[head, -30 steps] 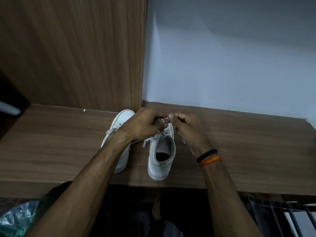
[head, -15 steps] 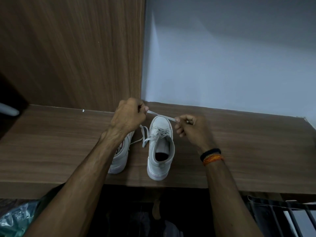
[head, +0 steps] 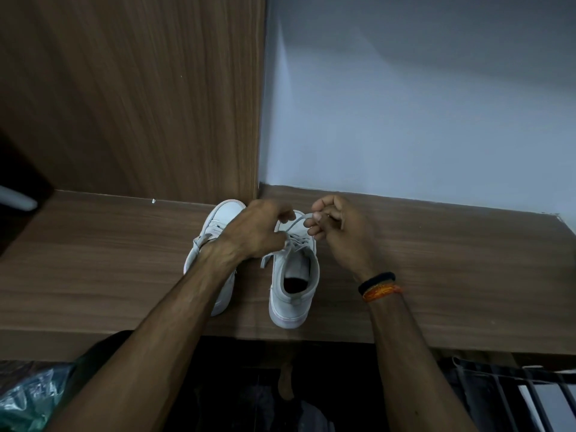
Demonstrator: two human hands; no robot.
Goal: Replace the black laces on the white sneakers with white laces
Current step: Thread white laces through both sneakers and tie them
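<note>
Two white sneakers stand side by side on a wooden shelf (head: 436, 269), toes toward the wall. White laces run through the right sneaker (head: 293, 285). My left hand (head: 258, 232) hovers over its toe and pinches one part of the white lace (head: 294, 224). My right hand (head: 338, 232) pinches the other end of that lace just right of the toe. The lace arcs between both hands. My left forearm crosses the left sneaker (head: 218, 232) and hides most of it. No black lace shows.
A wooden side panel (head: 134, 98) rises behind the left sneaker and a pale wall (head: 420, 104) behind the right one. Below the shelf edge hang dark clothes, with a plastic bag (head: 28, 397) at lower left and a dark rack (head: 514, 391) at lower right.
My hands had pulled apart with the lace taut above the toe. Now the two hands have come back together and the lace hangs in a slack arc between them.
</note>
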